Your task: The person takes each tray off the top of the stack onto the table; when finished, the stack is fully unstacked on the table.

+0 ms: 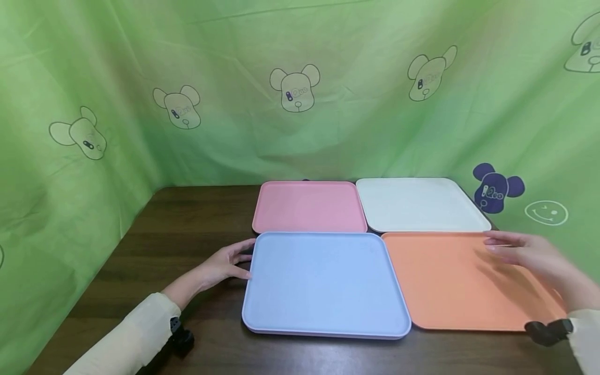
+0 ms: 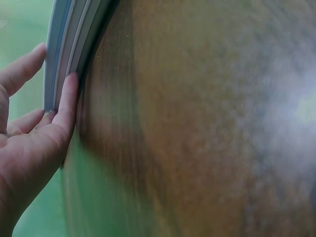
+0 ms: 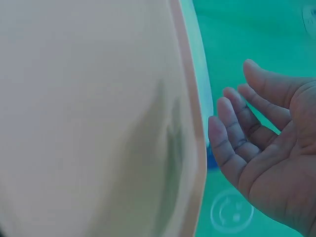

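A light blue tray (image 1: pixel 325 284) lies at the front middle, on top of a stack whose several thin edges (image 2: pixel 69 54) show in the left wrist view. My left hand (image 1: pixel 227 264) is at the stack's left side, thumb and fingertips against the rims, fingers fairly straight. To the right of the stack lies an orange tray (image 1: pixel 459 281). Above its far right part hovers my right hand (image 1: pixel 529 252), casting a shadow on it. In the right wrist view that hand (image 3: pixel 266 143) is relaxed, palm showing, holding nothing, beside the tray's rim.
Behind the stack is a pink tray (image 1: pixel 309 205), with a white tray (image 1: pixel 422 203) to its right. All the trays rest on a dark brown wooden table (image 1: pixel 187 224). A green cloth (image 1: pixel 234 140) with cartoon bear heads hangs around the back and sides.
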### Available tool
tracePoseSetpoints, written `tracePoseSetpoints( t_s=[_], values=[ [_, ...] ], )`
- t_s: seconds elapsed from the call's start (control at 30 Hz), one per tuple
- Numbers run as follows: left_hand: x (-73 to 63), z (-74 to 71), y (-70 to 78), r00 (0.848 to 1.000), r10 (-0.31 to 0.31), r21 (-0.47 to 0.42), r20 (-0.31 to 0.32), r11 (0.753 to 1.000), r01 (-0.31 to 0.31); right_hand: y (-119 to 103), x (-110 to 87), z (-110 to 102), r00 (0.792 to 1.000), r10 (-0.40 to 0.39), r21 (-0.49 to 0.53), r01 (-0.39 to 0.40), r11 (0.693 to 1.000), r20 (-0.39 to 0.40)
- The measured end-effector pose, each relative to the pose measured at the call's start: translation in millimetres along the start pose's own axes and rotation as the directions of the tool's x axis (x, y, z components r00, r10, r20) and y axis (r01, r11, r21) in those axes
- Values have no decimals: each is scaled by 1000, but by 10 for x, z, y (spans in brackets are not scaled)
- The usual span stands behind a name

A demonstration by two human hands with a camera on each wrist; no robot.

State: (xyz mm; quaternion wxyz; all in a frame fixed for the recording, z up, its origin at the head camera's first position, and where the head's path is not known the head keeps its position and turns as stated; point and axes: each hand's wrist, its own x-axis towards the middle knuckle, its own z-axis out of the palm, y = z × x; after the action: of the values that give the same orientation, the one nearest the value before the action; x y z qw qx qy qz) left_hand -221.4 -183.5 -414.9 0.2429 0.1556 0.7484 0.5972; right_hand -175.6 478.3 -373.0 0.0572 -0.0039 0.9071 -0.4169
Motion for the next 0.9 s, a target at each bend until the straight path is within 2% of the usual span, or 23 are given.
tracePoseSetpoints(
  t_s=[0.13, 0.27, 0.37, 0.53, 0.73, 0.9],
  values=[
    [1, 13, -8, 1000, 4, -6, -17, 1000, -4, -205, 92, 192, 999, -24, -95, 27, 995, 25],
    [14, 27, -27, 999, -3, -23, -36, 1000, 3, -385, 175, 407, 996, -64, -85, 69, 994, 57],
    [23, 42, -41, 999, -13, -28, -51, 1000, 11, -499, 213, 551, 992, -69, -59, 76, 995, 101],
    [31, 70, -49, 997, -21, -49, -74, 999, 18, -635, 266, 758, 981, -68, 61, 58, 996, 179],
    [38, 102, -26, 993, -31, -71, -114, 997, 23, -743, 301, 936, 975, -89, 114, 67, 991, 204],
    [48, 129, -24, 987, -39, -51, -155, 998, 31, -781, 327, 1070, 963, -153, 192, 111, 975, 222]
  ],
)
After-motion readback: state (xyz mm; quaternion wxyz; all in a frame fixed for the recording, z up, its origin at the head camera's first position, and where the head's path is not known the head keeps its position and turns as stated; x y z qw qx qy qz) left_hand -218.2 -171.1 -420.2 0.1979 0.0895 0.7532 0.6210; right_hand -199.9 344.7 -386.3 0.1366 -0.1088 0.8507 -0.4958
